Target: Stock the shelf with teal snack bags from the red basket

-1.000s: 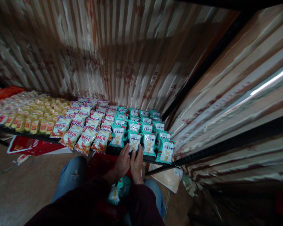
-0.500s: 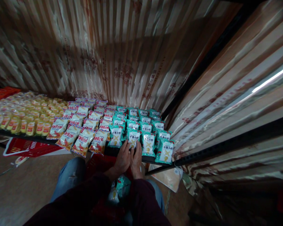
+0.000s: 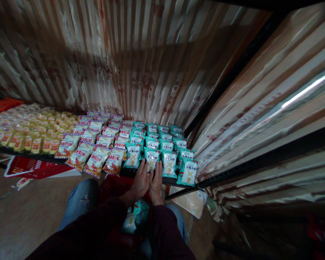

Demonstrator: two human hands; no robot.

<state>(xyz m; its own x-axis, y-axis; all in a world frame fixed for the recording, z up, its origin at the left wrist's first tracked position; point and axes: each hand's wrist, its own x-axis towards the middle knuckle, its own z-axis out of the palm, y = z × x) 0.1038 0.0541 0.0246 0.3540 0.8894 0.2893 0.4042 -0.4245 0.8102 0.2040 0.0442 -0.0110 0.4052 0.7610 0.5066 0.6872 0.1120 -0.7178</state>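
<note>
A teal-and-white snack bag (image 3: 152, 157) leans in the front row of a shelf, between two like it. Against its lower left side lie the fingers of my left hand (image 3: 141, 180), stretched out. My right hand (image 3: 155, 185) rests at its lower right in the same way, fingers straight and close together. The two hands almost meet below the bag, and its bottom edge is hidden behind them. More teal bags (image 3: 168, 163) stand in rows behind and to both sides. In the dark space between my knees are a few loose teal bags (image 3: 141, 212).
White-and-orange snack bags (image 3: 96, 159) fill the shelf to the left, then small yellow wrapped packs (image 3: 36, 144). A black metal bar (image 3: 233, 177) runs along the right. Striped sheeting (image 3: 141, 65) hangs behind. A red basket (image 3: 40, 169) lies under the shelf at left.
My fingers have straightened a little on the front of the teal bag. Both hands stay at nearly the same place, and the view has shifted slightly.
</note>
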